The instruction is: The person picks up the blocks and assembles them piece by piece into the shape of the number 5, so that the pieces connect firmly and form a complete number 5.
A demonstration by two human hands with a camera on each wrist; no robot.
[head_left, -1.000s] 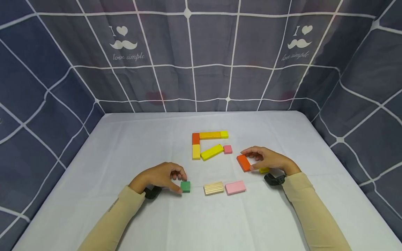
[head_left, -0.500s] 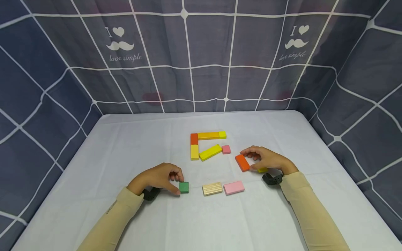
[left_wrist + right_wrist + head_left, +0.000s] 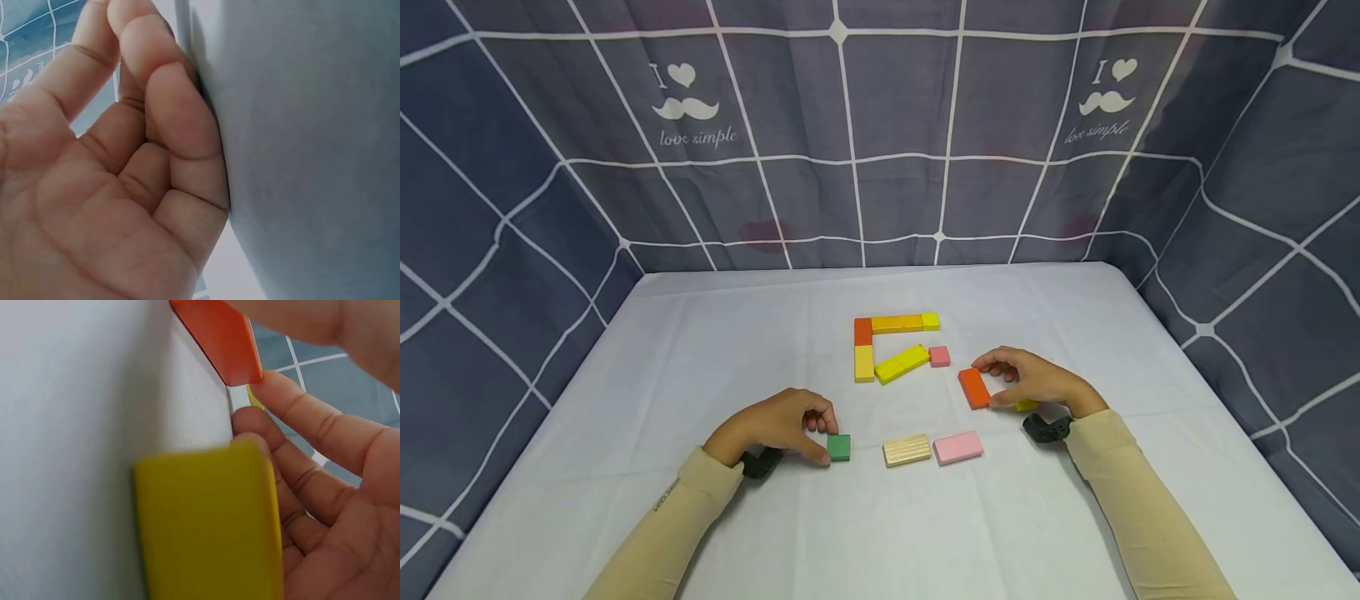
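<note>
In the head view my left hand (image 3: 785, 425) is at a small green block (image 3: 838, 447), index fingertip at its far edge and thumb at its near left corner, pinching it on the table. The left wrist view shows that hand's curled fingers (image 3: 187, 119) low against the cloth; the block is out of sight there. My right hand (image 3: 1033, 379) pinches an orange block (image 3: 974, 388) by its ends between thumb and index finger. Under this palm lies a yellow block (image 3: 209, 525), mostly hidden in the head view.
Farther back, an orange-red block (image 3: 863, 332), a long amber block (image 3: 897, 324) and several yellow blocks form a bent row, with a small pink block (image 3: 939, 357) at one end. Nearer lie a ridged beige block (image 3: 907, 450) and a pink block (image 3: 958, 447). A grey checked curtain (image 3: 895, 200) surrounds the table.
The orange block has shifted slightly left with my right hand. My left hand and the green block keep their places; the head view has shifted a little.
</note>
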